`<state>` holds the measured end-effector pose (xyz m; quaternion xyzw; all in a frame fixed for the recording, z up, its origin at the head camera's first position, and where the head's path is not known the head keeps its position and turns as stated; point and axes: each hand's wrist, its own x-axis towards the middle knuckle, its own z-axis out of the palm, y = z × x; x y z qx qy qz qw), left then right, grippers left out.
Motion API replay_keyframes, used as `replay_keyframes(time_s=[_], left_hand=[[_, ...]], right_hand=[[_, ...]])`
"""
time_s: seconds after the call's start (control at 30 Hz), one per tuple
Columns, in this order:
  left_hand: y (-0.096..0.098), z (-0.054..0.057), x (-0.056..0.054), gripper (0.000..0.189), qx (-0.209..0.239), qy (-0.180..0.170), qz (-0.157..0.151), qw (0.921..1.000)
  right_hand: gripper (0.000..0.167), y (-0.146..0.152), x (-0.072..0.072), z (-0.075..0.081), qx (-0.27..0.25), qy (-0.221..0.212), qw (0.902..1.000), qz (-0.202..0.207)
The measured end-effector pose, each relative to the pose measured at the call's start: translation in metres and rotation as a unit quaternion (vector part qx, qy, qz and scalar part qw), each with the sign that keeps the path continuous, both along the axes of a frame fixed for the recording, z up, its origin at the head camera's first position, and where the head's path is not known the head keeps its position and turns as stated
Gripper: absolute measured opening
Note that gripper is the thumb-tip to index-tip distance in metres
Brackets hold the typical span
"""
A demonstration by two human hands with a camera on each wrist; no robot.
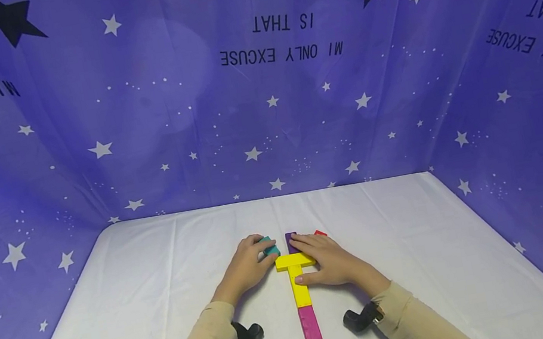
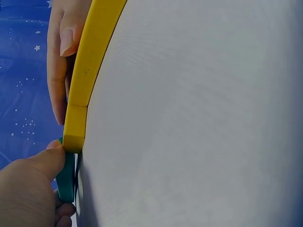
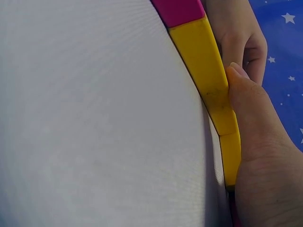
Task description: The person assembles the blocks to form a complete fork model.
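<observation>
My left hand (image 1: 248, 263) grips a teal block (image 1: 270, 247) beside the left end of a yellow crossbar block (image 1: 288, 263). In the left wrist view its thumb lies on top of the teal block (image 2: 66, 182). My right hand (image 1: 332, 259) lies over the crossbar's right end with fairly straight fingers. Its fingertips touch a dark purple block (image 1: 292, 247) behind the crossbar. Its thumb rests on the long yellow block (image 1: 300, 293), as the right wrist view also shows. A magenta block (image 1: 310, 326) continues the line toward the front.
A red block (image 1: 320, 233) shows partly behind my right fingers. The blocks lie on a white cloth-covered table (image 1: 162, 292). Purple starry curtains (image 1: 261, 110) stand at the back and sides. Black wrist mounts (image 1: 250, 335) hang beside both sleeves.
</observation>
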<state>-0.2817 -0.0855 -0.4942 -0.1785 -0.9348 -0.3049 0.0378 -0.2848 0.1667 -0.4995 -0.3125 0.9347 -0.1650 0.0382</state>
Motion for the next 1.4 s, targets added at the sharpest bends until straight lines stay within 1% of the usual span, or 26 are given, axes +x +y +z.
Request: replay_keyframes(time_s=[0.6, 0.97, 1.4], left_hand=[[0.0008, -0.0005, 0.0014, 0.039, 0.003, -0.001, 0.002, 1.0], [0.0023, -0.002, 0.0028, 0.038, 0.004, -0.001, 0.01, 0.9999], [0.0029, -0.0024, 0.0046, 0.038, 0.013, 0.008, 0.012, 0.9998]], right_hand=[[0.096, -0.0004, 0.001, 0.001, 0.001, 0.003, 1.0, 0.0], [0.096, -0.0009, 0.0012, 0.0016, 0.003, -0.001, 1.0, -0.004], [0.095, -0.0014, 0.0024, 0.0043, 0.004, -0.005, 1.0, -0.007]])
